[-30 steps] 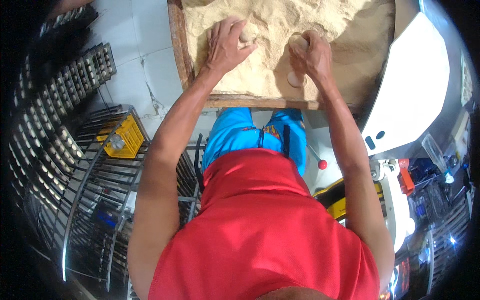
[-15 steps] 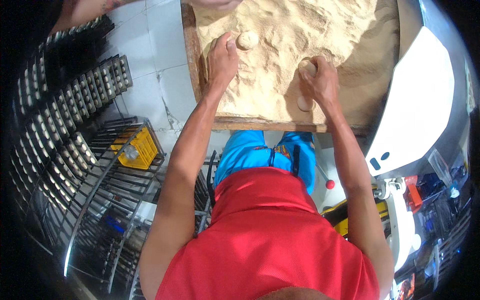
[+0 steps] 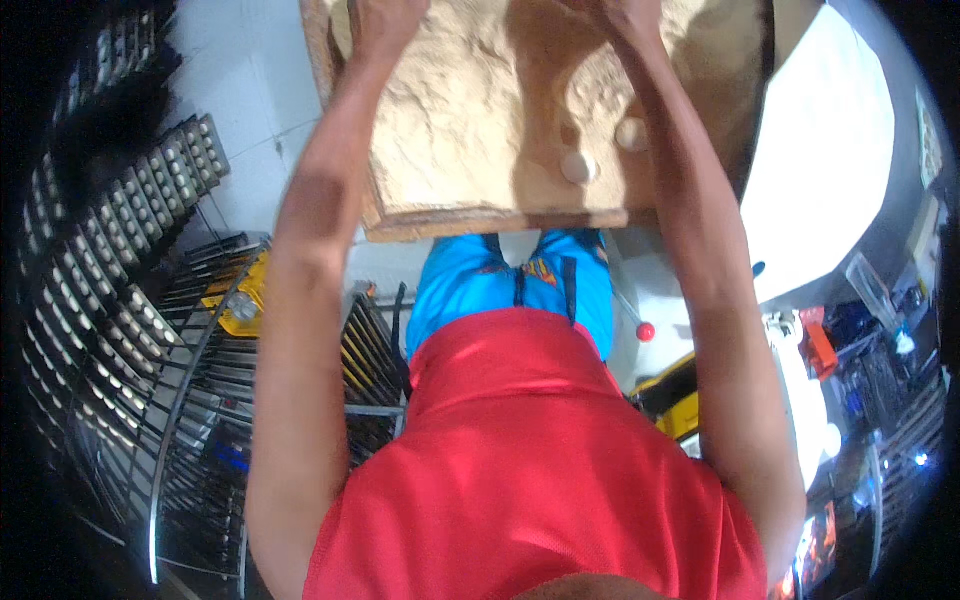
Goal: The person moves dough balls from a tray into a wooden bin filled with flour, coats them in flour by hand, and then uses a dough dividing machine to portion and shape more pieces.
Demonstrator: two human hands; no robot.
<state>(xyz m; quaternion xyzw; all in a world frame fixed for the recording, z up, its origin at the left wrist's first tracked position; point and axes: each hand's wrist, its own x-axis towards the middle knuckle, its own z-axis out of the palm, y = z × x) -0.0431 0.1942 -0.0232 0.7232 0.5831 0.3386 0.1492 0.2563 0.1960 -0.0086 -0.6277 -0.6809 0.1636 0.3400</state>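
A wooden board covered in pale flour fills the top of the view. Both my arms reach across it. My left hand rests on the flour at the far left, and its fingers are cut off by the top edge. My right hand is at the far right, also mostly out of the picture. Two small round dough balls lie in the flour near the board's front edge, beside my right forearm. What the hands hold is hidden.
Racks of dark baking tins and a wire rack with a yellow object stand on the left. A white machine housing is at the right. A small red knob and cluttered tools are lower right.
Both hands have gone farther up the board and are now cut off at the top edge. The dough balls they were rolling are out of sight; a second ball now lies near the front edge.
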